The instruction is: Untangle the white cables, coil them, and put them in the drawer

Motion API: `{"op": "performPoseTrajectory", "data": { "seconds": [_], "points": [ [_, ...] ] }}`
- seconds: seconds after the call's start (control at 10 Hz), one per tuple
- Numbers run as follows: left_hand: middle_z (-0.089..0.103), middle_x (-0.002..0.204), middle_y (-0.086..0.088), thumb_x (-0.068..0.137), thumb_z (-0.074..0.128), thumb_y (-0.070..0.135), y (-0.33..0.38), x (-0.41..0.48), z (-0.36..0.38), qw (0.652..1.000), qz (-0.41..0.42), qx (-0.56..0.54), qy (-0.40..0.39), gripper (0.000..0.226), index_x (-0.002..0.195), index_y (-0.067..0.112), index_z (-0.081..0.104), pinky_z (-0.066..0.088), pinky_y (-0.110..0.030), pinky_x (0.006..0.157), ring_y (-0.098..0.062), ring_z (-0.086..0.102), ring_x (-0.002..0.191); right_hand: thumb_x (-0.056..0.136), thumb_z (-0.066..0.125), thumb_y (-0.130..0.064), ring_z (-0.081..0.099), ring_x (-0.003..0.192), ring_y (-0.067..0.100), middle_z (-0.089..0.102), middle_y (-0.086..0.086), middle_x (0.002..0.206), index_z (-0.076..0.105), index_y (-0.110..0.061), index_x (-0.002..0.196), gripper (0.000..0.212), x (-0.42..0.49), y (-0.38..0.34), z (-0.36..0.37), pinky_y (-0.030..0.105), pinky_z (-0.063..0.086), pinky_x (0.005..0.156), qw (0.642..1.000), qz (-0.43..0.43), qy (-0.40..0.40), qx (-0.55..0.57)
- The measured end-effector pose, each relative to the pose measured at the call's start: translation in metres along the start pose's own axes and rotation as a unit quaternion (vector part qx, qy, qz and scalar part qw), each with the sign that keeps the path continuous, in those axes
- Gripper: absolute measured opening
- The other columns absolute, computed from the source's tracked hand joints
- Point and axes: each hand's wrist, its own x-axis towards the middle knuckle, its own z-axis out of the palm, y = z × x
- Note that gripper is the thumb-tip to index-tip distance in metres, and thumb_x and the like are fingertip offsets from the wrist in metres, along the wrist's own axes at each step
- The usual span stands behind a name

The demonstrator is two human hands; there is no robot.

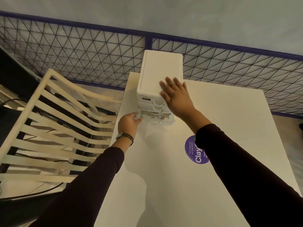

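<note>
Drawer unit: small white stack of drawers [157, 74], standing upright at the far left corner of the white table [221, 120], its fronts facing the person.
Right hand: here it is, the right hand [176, 94] laid flat on the unit's lid near the front edge, fingers straight and spread, palm down, holding nothing. A thin ring [187, 93] shows on one finger.
Left hand: down low, the left hand [128, 122] is at the left front corner of the lowest drawer [170, 119], fingers curled round that corner in a grasp. A wristwatch [125, 136] sits above the dark sleeve.
Lowest drawer: pulled part of the way out of the unit, open at the top, with the two drawers above it pushed in flush.
White cables: inside that open drawer, the white cables [154, 115] lie as a pale bundle, with what looks like a metal plug end towards the right side. How neatly they are wound, I cannot tell from this angle.
Table surface: a round purple sticker [196, 151] with white lettering lies near the right forearm, which partly covers it.
Left of the table: a cream slatted chair [57, 125] stands just beside the table's left edge, with dark cords on the floor beneath it.
Behind: a dark wire-mesh fence [82, 54] with a blue frame runs along the far side, close behind the unit.
</note>
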Motion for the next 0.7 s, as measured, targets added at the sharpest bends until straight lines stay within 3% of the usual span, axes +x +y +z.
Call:
{"op": "performPoseTrajectory", "data": {
  "seconds": [0.3,0.4,0.5,0.6,0.7],
  "points": [
    [0.072,0.092,-0.009,0.083,0.065,0.033,0.022,0.025,0.006,0.997,0.015,0.074,0.009,0.025,0.096,0.012,0.070,0.049,-0.032,0.067,-0.030,0.064,0.085,0.101,0.026,-0.042,0.000,0.147,0.022,0.015,-0.001,0.158,0.026,-0.030,0.147,0.048,0.001,-0.001,0.001,0.042,-0.004,0.117,1.000,0.001,-0.003,0.004],
    [0.070,0.098,-0.009,0.085,0.063,0.028,0.019,0.024,0.006,0.995,0.020,0.099,-0.011,0.024,0.102,0.011,0.067,0.046,-0.030,0.068,-0.030,0.064,0.091,0.100,0.026,-0.043,0.000,0.147,0.022,0.014,-0.002,0.159,0.026,-0.030,0.147,0.049,0.001,0.000,-0.002,0.044,-0.003,0.117,1.000,0.005,-0.009,0.004],
    [0.063,0.122,-0.010,0.088,0.056,0.014,0.019,0.017,-0.008,0.995,0.018,0.097,-0.024,0.038,0.126,0.010,0.055,0.050,-0.038,0.088,-0.031,0.059,0.110,0.100,0.027,-0.044,0.000,0.147,0.022,0.013,-0.002,0.159,0.025,-0.030,0.147,0.050,0.001,-0.003,-0.008,0.049,-0.004,0.116,0.999,0.014,-0.039,0.015],
    [0.058,0.130,-0.011,0.090,0.051,0.007,0.027,0.018,-0.034,0.996,0.059,0.059,0.014,0.042,0.132,0.010,0.050,0.048,-0.045,0.096,-0.030,0.057,0.115,0.098,0.033,-0.043,0.006,0.146,0.023,0.017,-0.001,0.158,0.030,-0.026,0.145,0.049,0.010,-0.009,-0.029,0.056,-0.001,0.114,0.996,0.022,-0.091,0.010],
    [0.058,0.128,-0.011,0.092,0.049,0.006,0.058,0.015,-0.066,0.989,0.129,0.045,0.064,0.039,0.130,0.012,0.053,0.050,-0.041,0.093,-0.028,0.057,0.113,0.098,0.037,-0.041,0.019,0.144,0.025,0.023,0.003,0.156,0.034,-0.020,0.143,0.050,0.017,-0.012,-0.060,0.056,0.006,0.116,0.988,0.019,-0.154,-0.019]
  ]
}}
